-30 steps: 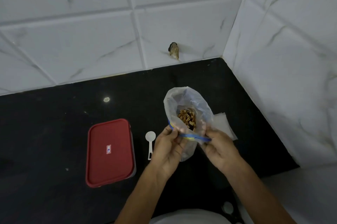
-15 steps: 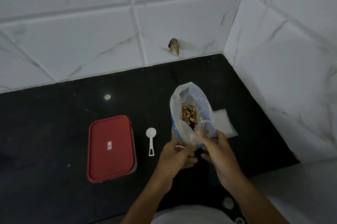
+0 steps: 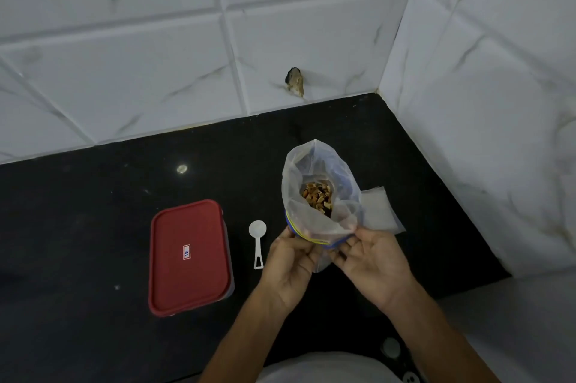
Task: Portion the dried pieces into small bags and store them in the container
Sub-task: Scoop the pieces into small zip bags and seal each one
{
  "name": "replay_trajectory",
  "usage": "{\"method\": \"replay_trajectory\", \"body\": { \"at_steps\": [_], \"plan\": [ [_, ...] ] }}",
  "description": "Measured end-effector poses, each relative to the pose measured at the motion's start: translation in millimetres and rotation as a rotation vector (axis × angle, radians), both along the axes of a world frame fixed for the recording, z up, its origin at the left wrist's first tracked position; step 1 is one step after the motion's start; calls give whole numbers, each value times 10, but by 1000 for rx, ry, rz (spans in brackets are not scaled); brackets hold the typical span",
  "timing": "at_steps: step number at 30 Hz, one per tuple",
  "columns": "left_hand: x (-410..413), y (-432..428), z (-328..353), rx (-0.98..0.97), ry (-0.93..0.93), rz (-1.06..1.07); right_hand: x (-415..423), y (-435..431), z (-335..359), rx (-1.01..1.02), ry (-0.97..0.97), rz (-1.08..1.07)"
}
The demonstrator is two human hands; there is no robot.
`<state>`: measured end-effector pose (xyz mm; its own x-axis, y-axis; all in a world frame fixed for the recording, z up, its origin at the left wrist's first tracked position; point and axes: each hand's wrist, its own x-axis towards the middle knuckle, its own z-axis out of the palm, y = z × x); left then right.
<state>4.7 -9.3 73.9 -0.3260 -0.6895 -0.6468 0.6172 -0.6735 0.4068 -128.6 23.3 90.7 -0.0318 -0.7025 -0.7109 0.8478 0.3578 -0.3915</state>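
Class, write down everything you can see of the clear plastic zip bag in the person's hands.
The clear plastic zip bag is thin, translucent and crinkled, with a blue and yellow zip strip along its near rim. It is upright, its mouth gaping open. At its bottom lie brown dried pieces. The left hand and the right hand pinch the near rim from either side and hide most of its lower part.

- Left hand point(image 3: 291, 261) pinches the bag point(image 3: 311, 220) rim, fingers curled.
- Right hand point(image 3: 375, 261) pinches the rim's other side.
- Both forearms angle inward from below.
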Motion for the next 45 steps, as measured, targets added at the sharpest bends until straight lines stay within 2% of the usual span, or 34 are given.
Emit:
{"method": "replay_trajectory", "body": {
  "at_steps": [3,5,7,8,10,12,14,15,19,21,23,24,26,28,29,32,34,37,39,41,45],
  "plan": [
    [-32,-7,-63,63,-53,-58,54,-11,-123,51,12,30],
    [-25,37,-76,72,-190,-90,53,-5,-200,83,85,58],
    [17,72,-109,52,-335,-34,19,8,-249,112,229,77],
    [48,82,-115,36,-384,24,5,24,-254,121,360,79],
    [108,66,-107,-57,-539,105,-11,47,-220,93,756,98],
    [139,-6,-51,-307,-801,18,-30,39,-153,-10,1176,146],
    [116,-54,-5,-522,-984,-120,-29,-25,-139,-95,1381,255],
    [101,-73,-3,-576,-1033,-155,-20,-66,-156,-111,1420,317],
    [62,-129,-70,-632,-1162,-137,-16,-214,-276,-22,1285,351],
    [84,-164,-103,-529,-1085,-88,-52,-242,-295,29,1201,320],
    [117,-243,-127,-343,-801,-19,-80,-235,-281,69,1069,247],
    [124,-275,-107,-233,-614,11,-89,-230,-258,98,916,161],
    [145,-325,-115,-17,-302,44,-116,-235,-216,157,463,-40],
    [138,-350,-189,135,-130,73,-137,-252,-228,222,132,-142],
    [117,-358,-274,178,-89,70,-135,-266,-251,256,64,-146],
    [19,-319,-430,213,-109,72,-48,-309,-315,290,62,-108],
    [-15,-324,-522,142,-170,58,-12,-313,-317,240,99,-101],
    [47,-195,-424,-80,-421,-105,-43,-277,-255,189,310,-28],
    [132,-54,-301,-256,-659,-323,-29,-172,-221,194,548,140],
    [205,88,-210,-384,-856,-477,28,-34,-220,197,679,281],
    [194,156,-260,-377,-897,-509,109,48,-331,211,681,424]
  ]
}}
